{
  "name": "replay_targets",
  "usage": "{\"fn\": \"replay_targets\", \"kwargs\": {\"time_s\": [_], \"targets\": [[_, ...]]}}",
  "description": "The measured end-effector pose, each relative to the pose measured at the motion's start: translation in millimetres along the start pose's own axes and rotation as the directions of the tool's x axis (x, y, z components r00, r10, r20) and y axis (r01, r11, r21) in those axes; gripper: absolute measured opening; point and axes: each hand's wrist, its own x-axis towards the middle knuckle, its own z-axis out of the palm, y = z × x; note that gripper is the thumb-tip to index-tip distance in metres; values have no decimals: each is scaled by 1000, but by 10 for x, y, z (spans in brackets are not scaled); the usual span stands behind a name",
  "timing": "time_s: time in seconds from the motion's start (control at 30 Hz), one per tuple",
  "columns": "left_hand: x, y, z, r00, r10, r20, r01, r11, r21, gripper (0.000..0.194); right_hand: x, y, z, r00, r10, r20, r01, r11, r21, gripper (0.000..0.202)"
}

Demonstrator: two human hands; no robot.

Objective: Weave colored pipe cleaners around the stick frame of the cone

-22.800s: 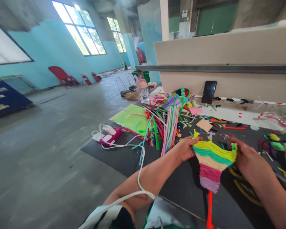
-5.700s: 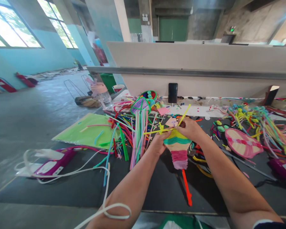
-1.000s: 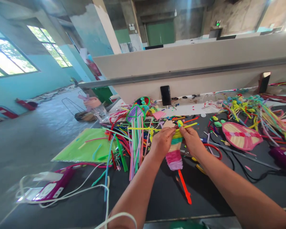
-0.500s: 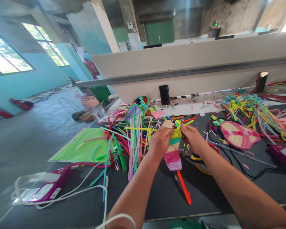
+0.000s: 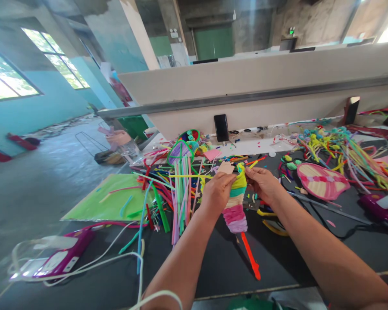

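My left hand (image 5: 217, 191) is closed on the upper left edge of a striped piece (image 5: 235, 212) wrapped in yellow, teal, cream, pink and lilac pipe cleaner. A yellow strand (image 5: 189, 176) sticks out leftward from beside that hand. At the upper right of the piece, my right hand (image 5: 261, 183) pinches a yellow pipe cleaner (image 5: 252, 165), whose tip shows above the fingers. Below the lilac end, a red-orange stick (image 5: 251, 257) points down over the black table. Pale card (image 5: 225, 168) shows behind the top.
Loose pipe cleaners (image 5: 181, 193) and a green sheet (image 5: 106, 198) lie to the left. A phone (image 5: 221, 128) leans on the partition. At right are a pink striped oval (image 5: 323, 181) and a pile of colourful strands (image 5: 330, 144). Purple devices (image 5: 63, 258) with white cables sit at both sides.
My right hand has shifted slightly outward from the piece, and less of the yellow strand shows beyond its fingers. The whole view has drifted a little. My left hand keeps its hold.
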Motion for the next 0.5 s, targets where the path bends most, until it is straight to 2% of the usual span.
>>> {"fn": "replay_targets", "kwargs": {"time_s": [0.1, 0.23, 0.43, 0.5], "targets": [[-4, 15, 3, 1000, 5, -2, -5, 1000, -3, 19, -1, -16, -14, 998, 37, 45, -38, 998, 40, 28], [-11, 67, 2, 1000, 26, 3, -26, 1000, -4, 18, 14, 34, -12, 997, 53, 51, -57, 996, 74, 27], [-29, 96, 15, 1000, 30, -3, -30, 998, 47, 18, 34, 139, 31, 998, 57, 13, -58, 997, 43, 20], [-41, 101, 27, 999, 44, -14, -44, 998, 42, 19, 40, 150, 41, 1000, 15, -11, -15, 1000, 3, 17]]}}
